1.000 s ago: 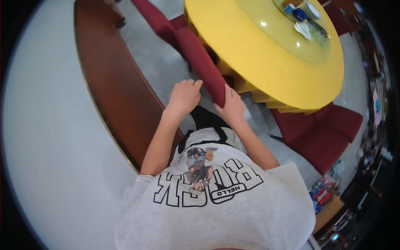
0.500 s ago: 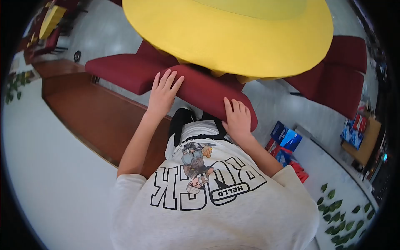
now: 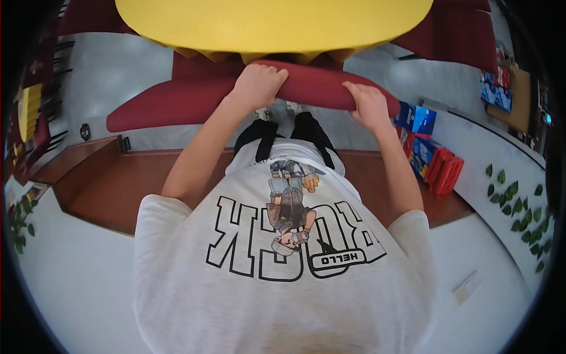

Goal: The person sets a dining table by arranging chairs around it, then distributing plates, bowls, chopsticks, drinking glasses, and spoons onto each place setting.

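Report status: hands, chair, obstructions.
Left hand, right hand gripping red chair back. Yellow-covered table just beyond. Another red chair close on the left.

Chair back (image 3: 318, 88) barring forward reach, table (image 3: 274, 23) just beyond, second chair (image 3: 171, 105) left, boxes (image 3: 422, 154) right, free strip of floor (image 3: 348, 134) this side

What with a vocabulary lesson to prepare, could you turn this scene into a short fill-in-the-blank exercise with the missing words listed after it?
1. The chair back gripped by the left hand and the right hand is dark ____.
2. The tablecloth is ____.
3. The small framed word on the shirt reads ____.
4. The hand nearer the blue box is the ____ one.

Missing words: red; yellow; HELLO; right.
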{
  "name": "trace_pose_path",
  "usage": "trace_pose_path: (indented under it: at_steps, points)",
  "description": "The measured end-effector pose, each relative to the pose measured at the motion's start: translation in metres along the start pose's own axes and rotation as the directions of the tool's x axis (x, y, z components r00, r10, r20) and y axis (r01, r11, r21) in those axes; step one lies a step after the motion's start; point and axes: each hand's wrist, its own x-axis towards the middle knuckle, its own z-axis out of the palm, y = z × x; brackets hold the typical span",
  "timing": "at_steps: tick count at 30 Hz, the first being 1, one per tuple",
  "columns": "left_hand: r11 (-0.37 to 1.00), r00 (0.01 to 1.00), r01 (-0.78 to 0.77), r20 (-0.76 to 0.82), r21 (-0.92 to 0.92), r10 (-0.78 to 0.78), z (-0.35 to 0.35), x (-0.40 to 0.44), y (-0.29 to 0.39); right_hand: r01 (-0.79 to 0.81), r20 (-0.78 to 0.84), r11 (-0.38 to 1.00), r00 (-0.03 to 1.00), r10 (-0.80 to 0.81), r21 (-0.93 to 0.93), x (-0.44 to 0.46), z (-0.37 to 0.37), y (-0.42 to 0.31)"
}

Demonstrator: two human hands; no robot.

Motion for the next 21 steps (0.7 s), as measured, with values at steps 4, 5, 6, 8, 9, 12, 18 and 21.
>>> trace_pose_path:
  at_steps: [4,5,6,8,9,12,18,21]
  points:
    - [0.999,0.998,-0.038,-0.044,-0.005,0.037,0.008,-0.006,-0.003,-0.016,-0.019,1.0,1.0,0.016,-0.026,-0.006,0.003,-0.011]
    - [0.999,0.998,-0.04,-0.047,-0.011,0.039,0.008,-0.008,-0.004,-0.021,-0.023,1.0,1.0,0.021,-0.022,-0.006,0.002,-0.015]
    - [0.999,0.998,-0.037,-0.048,-0.032,0.035,0.01,-0.013,-0.001,-0.025,-0.029,1.0,0.999,0.025,-0.018,-0.01,0.004,-0.018]
    - [0.998,0.998,-0.042,-0.056,-0.041,0.04,0.014,-0.022,0.004,-0.043,0.006,0.999,0.999,0.043,-0.013,-0.024,0.012,-0.023]
    - [0.998,0.998,-0.054,-0.039,-0.044,0.052,0.018,-0.029,0.008,-0.06,0.042,0.998,0.997,0.06,-0.002,-0.031,0.016,-0.025]
    - [0.996,0.999,-0.042,0.0,-0.078,0.042,0.025,-0.057,0.031,-0.045,0.022,0.999,0.999,0.045,0.01,-0.059,0.028,-0.039]
    - [0.994,0.996,0.027,0.085,-0.109,-0.017,0.049,-0.089,0.063,-0.076,-0.049,0.996,0.996,0.078,0.035,-0.105,0.033,-0.066]
    - [0.985,1.0,0.001,0.026,-0.172,0.003,0.038,-0.088,0.058,-0.104,-0.013,0.991,0.994,0.105,0.081,-0.094,0.025,-0.065]
